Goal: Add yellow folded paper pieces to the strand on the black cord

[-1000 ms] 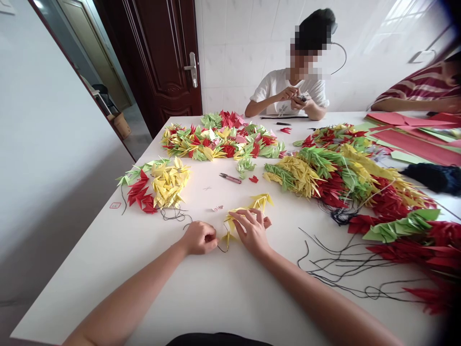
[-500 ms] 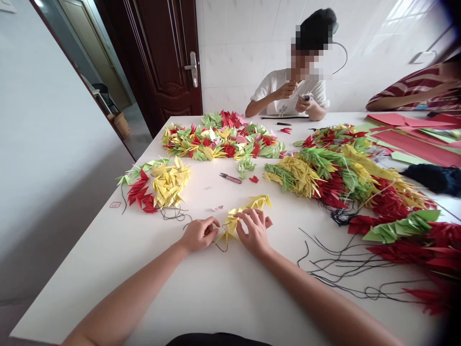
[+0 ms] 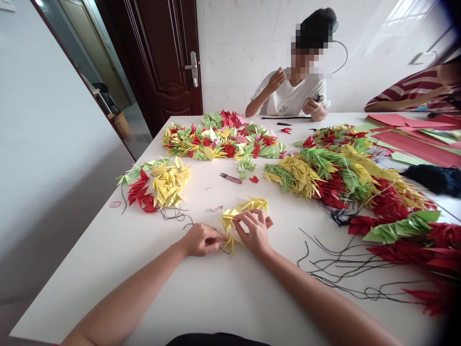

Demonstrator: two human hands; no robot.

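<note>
A strand of folded yellow paper pieces lies on the white table just in front of me. My right hand rests on it with fingers spread, pressing its middle down. My left hand pinches the strand's lower end, where a thin black thread runs off towards the left. The fingers hide the exact point where thread and paper meet.
Heaps of red, yellow and green folded paper pieces cover the far and right table. Small snips lie ahead. Loose black threads trail at right. A person sits opposite; another person's striped sleeve shows beside red paper sheets.
My left hand has moved right and closed on the strand's lower end. The strand has shifted slightly. The person opposite has raised one hand.
</note>
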